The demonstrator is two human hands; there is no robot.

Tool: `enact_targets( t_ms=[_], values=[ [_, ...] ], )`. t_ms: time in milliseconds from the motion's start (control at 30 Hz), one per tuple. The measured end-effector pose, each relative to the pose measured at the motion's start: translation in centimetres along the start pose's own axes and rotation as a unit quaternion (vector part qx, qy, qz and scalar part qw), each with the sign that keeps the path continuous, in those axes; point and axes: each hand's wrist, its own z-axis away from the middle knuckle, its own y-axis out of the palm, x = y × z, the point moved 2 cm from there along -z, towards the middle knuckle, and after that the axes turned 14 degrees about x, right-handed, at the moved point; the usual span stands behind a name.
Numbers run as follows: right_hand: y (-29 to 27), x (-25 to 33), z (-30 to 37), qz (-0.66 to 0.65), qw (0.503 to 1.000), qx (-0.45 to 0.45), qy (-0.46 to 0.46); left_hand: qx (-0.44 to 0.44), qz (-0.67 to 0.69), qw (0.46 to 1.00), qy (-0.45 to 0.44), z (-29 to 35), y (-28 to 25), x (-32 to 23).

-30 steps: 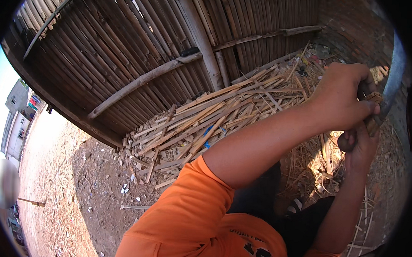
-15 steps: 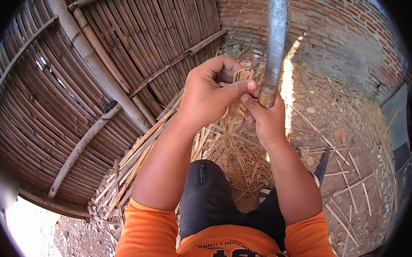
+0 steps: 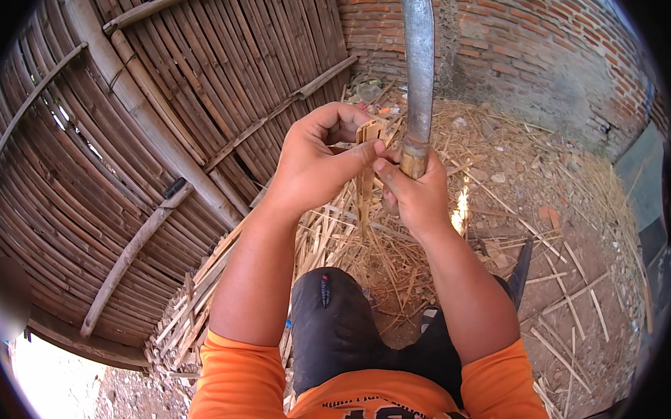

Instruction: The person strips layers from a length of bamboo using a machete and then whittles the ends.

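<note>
My left hand (image 3: 324,154) is closed round a small bundle of thin bamboo strips (image 3: 368,133), thumb laid across its near side and the strips' lower ends hanging below. Beside it, my right hand (image 3: 419,194) grips the wooden handle (image 3: 414,161) of a machete (image 3: 420,63). Its long grey blade points up and away from me. My right thumb and fingertips come close to the bundle; whether they touch it I cannot tell. The fingers of both hands are partly hidden behind what they hold.
A bamboo-slat wall (image 3: 195,73) stands at the left, a brick wall (image 3: 508,48) at the back. Long split bamboo strips (image 3: 197,294) lie along the left wall. Shavings (image 3: 402,270) cover the ground before my knees, and loose sticks (image 3: 564,297) are scattered at the right.
Both hands, with the strips and the machete, have shifted a little to the left in the picture. The bundle now shows more upright. Both grips stay the same.
</note>
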Motion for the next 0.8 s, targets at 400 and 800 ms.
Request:
enact_targets(
  t_ms=[400,800],
  values=[
    [0.1,0.7,-0.2,-0.046,0.999,-0.023,0.009,-0.033,0.038,0.999,-0.009,0.0,0.7,0.4],
    [0.4,0.5,-0.2,-0.003,1.0,-0.02,0.015,-0.047,0.014,0.999,0.008,0.1,0.3,0.5]
  ],
)
